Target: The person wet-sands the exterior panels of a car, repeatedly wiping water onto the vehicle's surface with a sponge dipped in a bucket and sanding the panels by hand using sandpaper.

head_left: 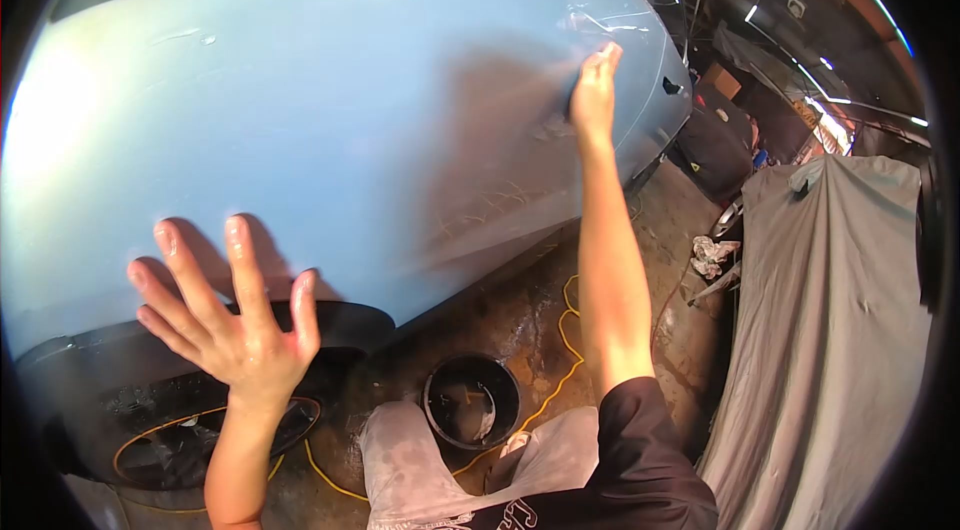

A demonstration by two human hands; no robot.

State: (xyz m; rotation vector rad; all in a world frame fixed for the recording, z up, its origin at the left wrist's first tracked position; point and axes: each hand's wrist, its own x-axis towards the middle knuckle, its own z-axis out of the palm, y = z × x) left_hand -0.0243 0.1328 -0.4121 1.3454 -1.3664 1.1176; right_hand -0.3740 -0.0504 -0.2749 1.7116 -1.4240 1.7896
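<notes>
A light blue car body panel (300, 130) fills the upper left, with wet, shiny streaks on it. My left hand (240, 335) is open over the panel's lower edge above the wheel arch, its wet fingers spread wide and casting shadows on the paint. Far along the panel, my right hand (595, 95) presses against the surface with its fingers together. A dark edge shows beside that palm; whether it is a thin pad or only shadow is hard to make out. Below the left hand sits a wheel (215, 440) with an orange line round it.
On the wet floor stands a black bucket (428, 400) with liquid and something pale inside. A yellow cord (562, 330) winds across the floor near my knees. To the right hangs a grey cloth cover (820, 300), with crumpled material (714, 255) beside it.
</notes>
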